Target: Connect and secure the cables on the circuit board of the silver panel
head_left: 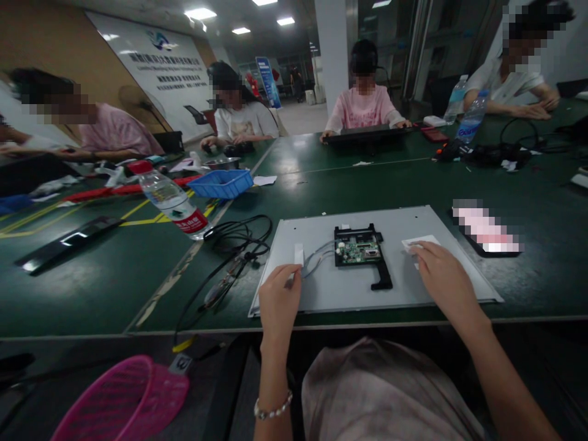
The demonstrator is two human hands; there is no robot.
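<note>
A flat light-grey panel (321, 300) lies on the table in front of me. On its middle sits a black plastic bracket (381, 275) with a green circuit board (361, 250). Thin grey wires (316, 257) run from the board toward my left hand (280, 294), whose thumb and fingers pinch the lower end of a small white strip (299, 253) over the panel's left part. On the right part, my right hand (441, 269) has its fingertips closed on a white piece of paper or tape (420, 242). The exact grip there is partly hidden.
A phone (487, 229) lies right of the panel. To the left are black cables (243, 239), a water bottle (172, 202), a blue tray (220, 184) and a long dark glossy object (68, 245). A pink basket (124, 404) is below the table edge. Several people sit across.
</note>
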